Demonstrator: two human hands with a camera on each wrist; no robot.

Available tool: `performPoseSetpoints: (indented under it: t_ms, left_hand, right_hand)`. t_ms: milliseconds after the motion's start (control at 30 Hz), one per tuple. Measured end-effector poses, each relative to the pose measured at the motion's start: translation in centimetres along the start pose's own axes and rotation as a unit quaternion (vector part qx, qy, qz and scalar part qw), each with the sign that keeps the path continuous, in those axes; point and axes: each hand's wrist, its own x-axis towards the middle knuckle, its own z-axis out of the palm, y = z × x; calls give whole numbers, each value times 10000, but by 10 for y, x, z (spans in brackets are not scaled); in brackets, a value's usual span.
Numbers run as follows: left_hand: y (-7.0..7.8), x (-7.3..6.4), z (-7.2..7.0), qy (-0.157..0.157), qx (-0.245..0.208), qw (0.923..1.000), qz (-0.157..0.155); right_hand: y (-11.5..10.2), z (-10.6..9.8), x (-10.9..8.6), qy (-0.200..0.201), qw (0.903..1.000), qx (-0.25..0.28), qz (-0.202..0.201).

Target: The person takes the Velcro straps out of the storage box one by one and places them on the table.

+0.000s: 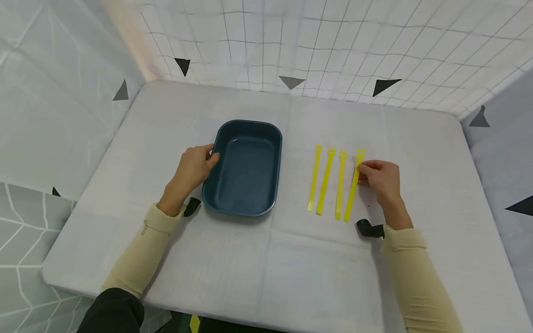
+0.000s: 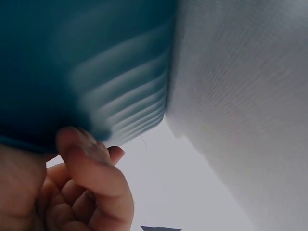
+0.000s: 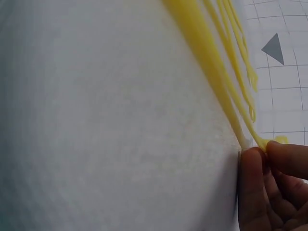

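Note:
My left hand (image 1: 193,167) grips the left rim of a dark teal rectangular tray (image 1: 280,159), thumb over the rim and fingers against the outside. In the left wrist view the ribbed outer wall (image 2: 130,91) of the tray rises beside the curled fingers. My right hand (image 1: 381,179) pinches a yellow strap with a slotted head (image 1: 353,192) between thumb and forefinger, near its head end. This strap is rightmost in a row, its upper part lifted in the right wrist view. Three similar yellow straps (image 1: 326,180) lie side by side to its left.
A white cloth covers the table (image 1: 308,277). Behind it hangs a white grid-patterned curtain (image 1: 258,41) with dark triangles on it. Black wrist-camera mounts (image 1: 369,229) stick out at both cuffs, low over the cloth.

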Motion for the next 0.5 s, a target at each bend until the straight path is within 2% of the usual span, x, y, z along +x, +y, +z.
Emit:
performPoseSetpoints:
  t_ms: [100,267,500]
  left_hand:
    - [0,-1,0,12,-12,10000,25]
    - [1,-2,-1,26,-32,10000,78]
    - [-1,0,0,27,18,10000,60]
  right_hand:
    - [0,0,0,63,9988,-444,-181]
    - [1,-1,0,166,9931,-1134,-239]
    - [2,0,4,318,9851,-1646,-391]
